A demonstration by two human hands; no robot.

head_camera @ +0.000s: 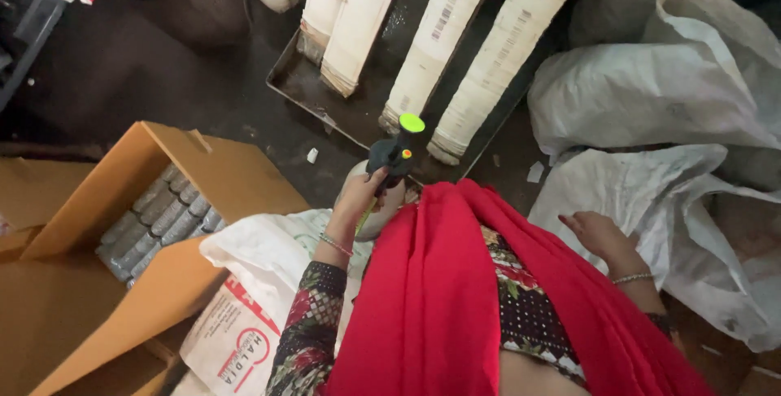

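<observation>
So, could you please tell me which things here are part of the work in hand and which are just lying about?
In hand:
- left hand gripping a dark handheld tool with a green cap
- right hand, empty, beside a white sack

Lying about:
- open cardboard box of grey packs
- paper rolls on a metal tray

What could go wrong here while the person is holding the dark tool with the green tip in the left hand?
1. The left hand grips the dark tool above the metal tray of paper rolls; if it slips, it might strike them.
2. The loose red cloth hangs near the tool and could catch on it.
3. The right hand rests among white sacks, which crowd the space for movement.
</observation>
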